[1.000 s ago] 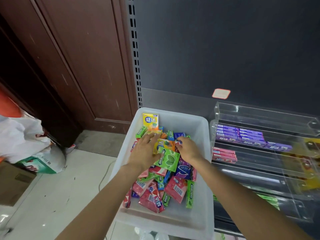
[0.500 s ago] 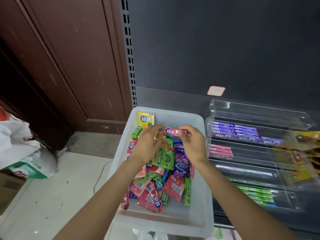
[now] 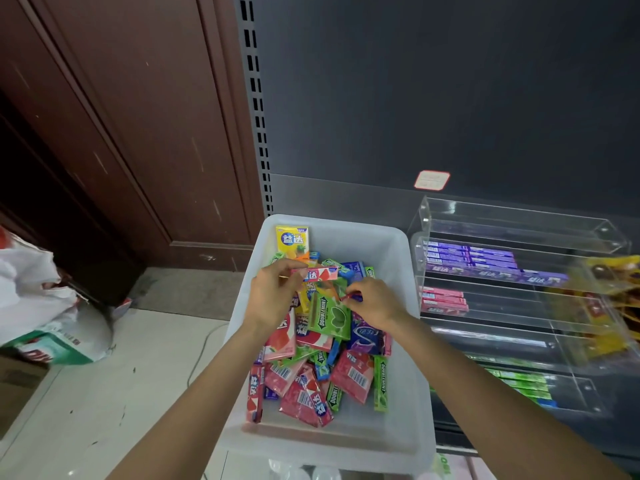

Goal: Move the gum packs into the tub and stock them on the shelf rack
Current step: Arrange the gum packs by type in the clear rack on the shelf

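Note:
A white plastic tub (image 3: 398, 258) holds several gum packs in pink, green, purple and yellow. Above the pile my left hand (image 3: 273, 296) pinches a slim pink gum stick pack (image 3: 320, 274) by its left end and holds it level. Just to the right my right hand (image 3: 372, 304) is down in the pile with its fingers curled, pinching a small red and blue pack (image 3: 353, 298). A green Doublemint pack (image 3: 329, 318) lies between my hands. The clear acrylic shelf rack (image 3: 512, 285) stands to the right of the tub.
The rack's tiers hold purple packs (image 3: 471, 259), pink packs (image 3: 443, 301) and green packs (image 3: 523, 384). A dark shelf back panel (image 3: 433, 98) rises behind. A brown wooden door (image 3: 138, 133) and a white bag (image 3: 34, 299) on the floor are at the left.
Both hands lifted a slim pink pack out of the pile. My right hand has let go of it and dropped back into the packs; my left hand keeps it raised.

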Motion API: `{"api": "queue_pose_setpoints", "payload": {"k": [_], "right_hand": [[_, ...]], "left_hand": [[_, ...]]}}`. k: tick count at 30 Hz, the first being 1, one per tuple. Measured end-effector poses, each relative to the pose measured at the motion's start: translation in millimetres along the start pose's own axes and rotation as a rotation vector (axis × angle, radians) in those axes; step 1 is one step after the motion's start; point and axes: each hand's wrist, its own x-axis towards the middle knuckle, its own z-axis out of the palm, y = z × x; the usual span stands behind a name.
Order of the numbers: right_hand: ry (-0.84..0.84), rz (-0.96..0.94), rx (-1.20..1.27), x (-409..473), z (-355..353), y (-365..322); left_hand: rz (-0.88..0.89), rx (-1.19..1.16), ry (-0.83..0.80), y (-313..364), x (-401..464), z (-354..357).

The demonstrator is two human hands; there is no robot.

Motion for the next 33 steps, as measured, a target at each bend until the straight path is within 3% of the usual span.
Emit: {"api": "queue_pose_setpoints", "payload": {"k": [4, 12, 25, 29, 33], "right_hand": [[-0.062, -0.021, -0.058, 6.3, -0.8, -2.6], [-0.017, -0.075, -0.113, 9.0, -9.0, -10.0], [0.234, -0.202, 0.055, -32.9, -45.6, -12.4], [0.32, -0.154, 0.296, -51.8, -65.3, -1.0], [0.358, -0.103, 0.378, -73.6, -88.3, 24.7]], "left_hand": [[-0.02, -0.045, -0.013, -3.8, -0.2, -1.9], [-0.032, -0.091, -0.008, -4.0, -2.5, -6.7], [-0.018, -0.111, 0.066, 16.9, -18.3, 6.9], [-0.007, -0.193, 0.091, 30.6, -24.2, 14.9], [0.015, -0.269, 0.065, 53.9, -32.5, 33.1]]}}
